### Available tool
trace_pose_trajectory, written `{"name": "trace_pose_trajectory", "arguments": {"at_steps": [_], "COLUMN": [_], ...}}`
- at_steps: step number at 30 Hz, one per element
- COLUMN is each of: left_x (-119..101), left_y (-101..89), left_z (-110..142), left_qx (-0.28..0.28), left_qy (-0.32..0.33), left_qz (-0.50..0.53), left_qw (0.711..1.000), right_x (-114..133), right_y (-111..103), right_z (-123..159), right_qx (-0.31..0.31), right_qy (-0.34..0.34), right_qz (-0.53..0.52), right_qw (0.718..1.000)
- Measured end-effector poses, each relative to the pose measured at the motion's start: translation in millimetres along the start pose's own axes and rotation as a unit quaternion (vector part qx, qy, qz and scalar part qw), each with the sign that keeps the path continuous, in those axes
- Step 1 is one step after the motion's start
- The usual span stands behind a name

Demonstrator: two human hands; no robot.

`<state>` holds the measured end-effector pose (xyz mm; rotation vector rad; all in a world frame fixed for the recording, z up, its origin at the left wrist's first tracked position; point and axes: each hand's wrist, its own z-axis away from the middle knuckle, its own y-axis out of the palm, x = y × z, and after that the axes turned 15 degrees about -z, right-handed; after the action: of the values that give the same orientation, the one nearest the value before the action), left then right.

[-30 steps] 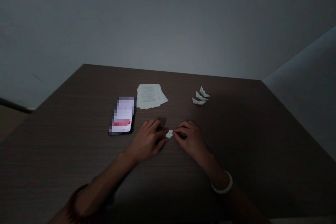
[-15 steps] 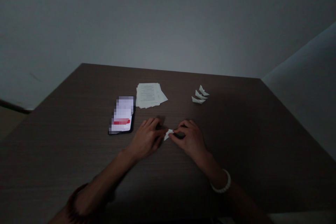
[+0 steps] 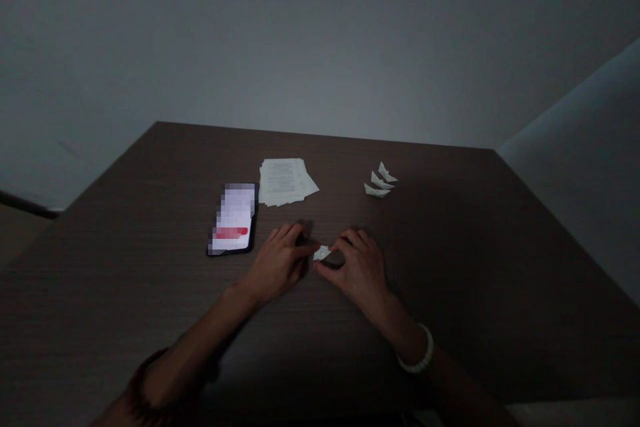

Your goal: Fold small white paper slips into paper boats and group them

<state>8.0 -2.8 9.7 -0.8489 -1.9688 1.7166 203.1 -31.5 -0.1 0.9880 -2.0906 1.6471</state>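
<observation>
Dark wood-grain desk (image 3: 430,320) on my feed: left hand (image 3: 277,265) and right hand (image 3: 357,268) nearly together around a small folded paper (image 3: 322,253), right fingers pressing it; printed sheets (image 3: 286,181) and a phone (image 3: 233,219) show nothing I can read.

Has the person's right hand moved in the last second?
Yes, slightly. Against the paper boats, the right hand has shifted left, toward the left hand and the small folded paper.
</observation>
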Motion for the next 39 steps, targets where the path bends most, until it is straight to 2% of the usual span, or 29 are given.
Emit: {"name": "trace_pose_trajectory", "arguments": {"at_steps": [9, 21, 27, 33, 39], "left_x": [-2.2, -1.5, -1.2, -1.2, -1.8], "left_y": [1.6, 3.1, 3.8, 3.6, 1.4], "left_z": [-0.1, 1.1, 1.2, 0.6, 1.2], "left_qx": [-0.015, -0.017, -0.029, -0.016, -0.015], "left_qy": [-0.019, -0.015, -0.014, -0.017, -0.018], "left_qz": [0.012, 0.014, 0.018, 0.014, 0.018], "left_qw": [1.000, 1.000, 0.999, 1.000, 1.000], "right_x": [-12.1, -17.3, -16.9, -15.6, -29.4], "right_y": [-5.6, -1.5, -2.4, -2.1, -0.7], "right_z": [-2.1, -4.3, -5.4, -4.9, -5.4], "right_qx": [0.028, -0.002, 0.000, -0.008, -0.027], "right_qy": [-0.044, -0.024, -0.026, -0.014, 0.003], "right_qz": [-0.051, -0.115, -0.108, -0.101, -0.069], "right_qw": [0.997, 0.993, 0.994, 0.995, 0.997]}}
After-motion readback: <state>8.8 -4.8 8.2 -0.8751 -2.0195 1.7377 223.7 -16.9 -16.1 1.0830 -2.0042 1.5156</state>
